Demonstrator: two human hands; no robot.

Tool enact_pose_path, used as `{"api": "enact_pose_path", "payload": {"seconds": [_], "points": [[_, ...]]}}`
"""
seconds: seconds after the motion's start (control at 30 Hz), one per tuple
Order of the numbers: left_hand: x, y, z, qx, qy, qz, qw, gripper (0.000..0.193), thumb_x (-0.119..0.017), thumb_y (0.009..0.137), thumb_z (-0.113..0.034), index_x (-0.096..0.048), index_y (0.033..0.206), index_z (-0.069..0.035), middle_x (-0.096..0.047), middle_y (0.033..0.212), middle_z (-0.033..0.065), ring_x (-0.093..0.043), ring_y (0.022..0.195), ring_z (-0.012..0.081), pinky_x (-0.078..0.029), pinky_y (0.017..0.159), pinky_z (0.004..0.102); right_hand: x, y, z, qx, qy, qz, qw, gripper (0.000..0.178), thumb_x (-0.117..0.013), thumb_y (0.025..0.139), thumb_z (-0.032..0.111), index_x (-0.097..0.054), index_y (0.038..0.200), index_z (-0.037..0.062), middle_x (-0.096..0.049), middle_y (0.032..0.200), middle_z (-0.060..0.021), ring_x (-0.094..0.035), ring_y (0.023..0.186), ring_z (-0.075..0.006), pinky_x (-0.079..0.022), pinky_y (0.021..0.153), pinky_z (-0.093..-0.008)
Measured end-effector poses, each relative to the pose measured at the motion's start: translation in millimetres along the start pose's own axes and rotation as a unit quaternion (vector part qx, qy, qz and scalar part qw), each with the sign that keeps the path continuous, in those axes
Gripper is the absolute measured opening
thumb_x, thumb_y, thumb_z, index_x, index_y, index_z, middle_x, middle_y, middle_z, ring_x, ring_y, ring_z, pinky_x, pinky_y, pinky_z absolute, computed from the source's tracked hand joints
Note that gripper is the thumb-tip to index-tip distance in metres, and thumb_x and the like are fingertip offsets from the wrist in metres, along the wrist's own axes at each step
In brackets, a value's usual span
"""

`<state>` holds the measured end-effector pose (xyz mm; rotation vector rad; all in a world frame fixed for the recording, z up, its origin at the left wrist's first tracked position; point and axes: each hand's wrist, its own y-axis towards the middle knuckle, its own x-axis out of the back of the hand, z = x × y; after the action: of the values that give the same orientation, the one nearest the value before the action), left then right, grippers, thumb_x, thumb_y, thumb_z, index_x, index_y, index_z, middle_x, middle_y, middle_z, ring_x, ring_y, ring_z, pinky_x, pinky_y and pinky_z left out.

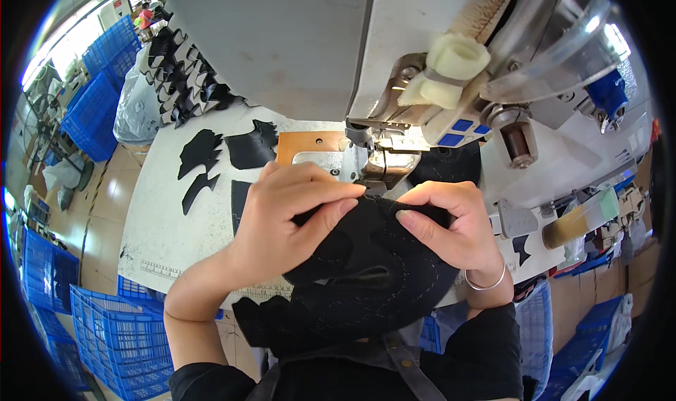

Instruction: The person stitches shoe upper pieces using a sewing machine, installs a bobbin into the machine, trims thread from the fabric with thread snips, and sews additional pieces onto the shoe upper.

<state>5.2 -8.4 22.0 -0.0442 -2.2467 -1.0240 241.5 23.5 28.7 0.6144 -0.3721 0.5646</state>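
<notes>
1. Left hand [282, 214] pinches the near edge of the black stitched fabric piece [366, 274]; thumb and fingers are closed on it, just in front of the presser foot [377, 168].
2. Right hand [451, 221] is likewise closed on the same piece from the other side, with a bangle [486, 283] on the wrist.
3. The piece lies on the white table [169, 218] at the sewing machine [394, 70] and drapes toward the person's lap.
4. Risk: the fingertips sit very near the needle area, so a slip forward could catch them.
5. Risk: uneven pull between the hands likely skews the seam or puckers the fabric.
6. Risk: the hanging bulk may drag the edge off line.
7. Loose black cut pieces [201, 151] lie well apart to the left; unlikely to interfere.
</notes>
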Motion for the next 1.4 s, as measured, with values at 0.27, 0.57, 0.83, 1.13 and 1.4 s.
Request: {"api": "enact_pose_path", "payload": {"seconds": [0.27, 0.57, 0.83, 1.13, 1.4], "points": [[1, 46, 35, 0.219, -0.209, 0.141, 0.943, 0.019, -0.073, 0.082, -0.012, -0.07, 0.096, 0.0, -0.07, 0.093, 0.0037, -0.06, 0.081, 0.007, -0.047, 0.078, 0.0232, 3, 11, -20, -0.124, 0.095, -0.059, 0.986, 0.022, -0.062, 0.09, 0.007, -0.06, 0.108, -0.0053, -0.065, 0.071, -0.0022, -0.054, 0.067, -0.003, -0.041, 0.061, -0.0171], [8, 74, 54, 0.131, -0.166, 0.155, 0.965, 0.027, -0.078, 0.076, -0.021, -0.07, 0.095, -0.003, -0.07, 0.084, 0.0059, -0.064, 0.078, 0.0163, -0.05, 0.074, 0.0302, -4, 18, -28, -0.11, 0.128, -0.148, 0.975, 0.015, -0.062, 0.087, 0.003, -0.068, 0.087, -0.0109, -0.066, 0.076, -0.003, -0.054, 0.069, -0.0042, -0.043, 0.062, -0.0188], [-2, 54, 67, 0.025, -0.023, 0.121, 0.992, 0.027, -0.076, 0.075, -0.018, -0.071, 0.097, -0.004, -0.07, 0.085, 0.0087, -0.066, 0.083, 0.0209, -0.051, 0.079, 0.0331, -4, 13, -38, -0.119, 0.124, -0.164, 0.971, 0.018, -0.062, 0.09, 0.002, -0.063, 0.103, -0.0096, -0.067, 0.083, -0.0038, -0.059, 0.075, -0.0034, -0.046, 0.067, -0.0162], [-4, 11, 28, -0.215, 0.238, 0.018, 0.947, 0.029, -0.067, 0.071, -0.001, -0.071, 0.099, -0.009, -0.071, 0.103, 0.0054, -0.067, 0.103, 0.0249, -0.04, 0.103, 0.0438, 2, 10, -26, -0.168, 0.139, -0.062, 0.974, 0.026, -0.067, 0.084, -0.005, -0.06, 0.109, -0.0058, -0.065, 0.089, -0.0031, -0.059, 0.077, -0.0042, -0.047, 0.068, -0.0173], [-3, 27, 50, -0.225, 0.204, 0.011, 0.953, 0.027, -0.065, 0.069, 0.0, -0.071, 0.093, -0.01, -0.072, 0.098, 0.0046, -0.069, 0.096, 0.0208, -0.044, 0.071, 0.0269, -11, 9, -38, -0.154, 0.109, -0.151, 0.97, 0.016, -0.068, 0.085, -0.001, -0.063, 0.1, -0.0037, -0.065, 0.09, -0.0034, -0.058, 0.077, -0.0043, -0.048, 0.067, -0.0214]]}}
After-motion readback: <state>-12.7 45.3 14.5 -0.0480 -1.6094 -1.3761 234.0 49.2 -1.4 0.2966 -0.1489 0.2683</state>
